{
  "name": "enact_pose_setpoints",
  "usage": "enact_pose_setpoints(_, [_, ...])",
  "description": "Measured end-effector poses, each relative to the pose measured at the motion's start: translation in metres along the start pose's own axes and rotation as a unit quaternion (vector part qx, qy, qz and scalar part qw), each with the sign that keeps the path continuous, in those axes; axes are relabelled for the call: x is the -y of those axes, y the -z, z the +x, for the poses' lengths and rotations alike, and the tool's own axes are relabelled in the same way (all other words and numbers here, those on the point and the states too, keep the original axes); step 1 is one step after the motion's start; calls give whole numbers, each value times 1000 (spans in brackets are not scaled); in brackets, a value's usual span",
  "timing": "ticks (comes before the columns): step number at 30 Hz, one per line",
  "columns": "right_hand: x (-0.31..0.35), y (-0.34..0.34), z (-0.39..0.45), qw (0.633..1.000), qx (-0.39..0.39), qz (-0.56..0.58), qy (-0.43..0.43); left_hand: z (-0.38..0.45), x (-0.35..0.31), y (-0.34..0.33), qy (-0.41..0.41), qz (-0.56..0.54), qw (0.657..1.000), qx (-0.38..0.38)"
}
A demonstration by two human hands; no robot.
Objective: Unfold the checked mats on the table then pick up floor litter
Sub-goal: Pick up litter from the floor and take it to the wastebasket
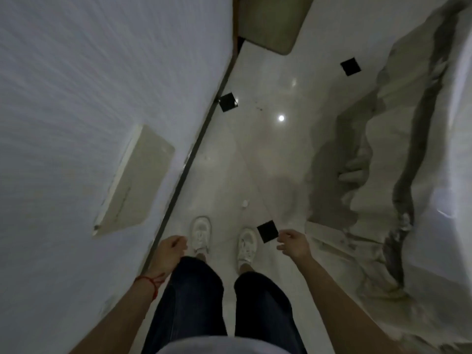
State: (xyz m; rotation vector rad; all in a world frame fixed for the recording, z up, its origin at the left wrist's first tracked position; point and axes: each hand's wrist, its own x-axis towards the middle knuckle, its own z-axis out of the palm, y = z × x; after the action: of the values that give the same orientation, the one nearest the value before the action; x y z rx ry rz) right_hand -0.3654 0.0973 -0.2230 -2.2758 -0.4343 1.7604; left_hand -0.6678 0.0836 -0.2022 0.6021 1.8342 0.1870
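Left hand (170, 251) — fingers loosely curled, its grip on nothing — hangs over the dark edge of the desk (63, 111); a red thread (148, 283) circles the wrist. Right hand (292, 242) — fingers relaxed and slightly spread, its grip likewise on nothing — hangs above the floor (255, 154), just right of a black square tile inset (267, 231).

Between the hands: two white shoes (201, 233) and dark trouser legs (194, 297), the person standing on the glossy pale floor close to the desk's edge. Just ahead of the shoes lies a small white scrap of litter (245, 203), on the floor and apart from both hands; a few dark specks (259, 108) lie further off, near a second black inset (228, 101).

The desk, under a pale cloth, fills the left of the view. A beige folded mat (138, 180) lies on it near the edge beside the person; any check pattern is too blurred to tell. A second beige piece (270, 21) shows at the far end, top of view. On the right, a marbled surface (383, 175) borders the floor.
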Motion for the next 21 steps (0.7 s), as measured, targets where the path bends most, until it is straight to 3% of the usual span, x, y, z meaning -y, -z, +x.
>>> enact_pose_setpoints(5, [-2,-54,95,999,-19,-31,-1,106,-7,-19,-4,89,995,45])
enact_pose_setpoints(12, [-31,-140,262,999,-13,-30,-30,255,3,-53,5,61,998,31])
enact_pose_setpoints(16, [-49,-173,362,998,-48,10,-37,328,36,-83,-5,83,996,36])
enact_pose_setpoints(21, [-76,-203,460,993,-73,-96,5,389,86,-109,8,117,993,33])
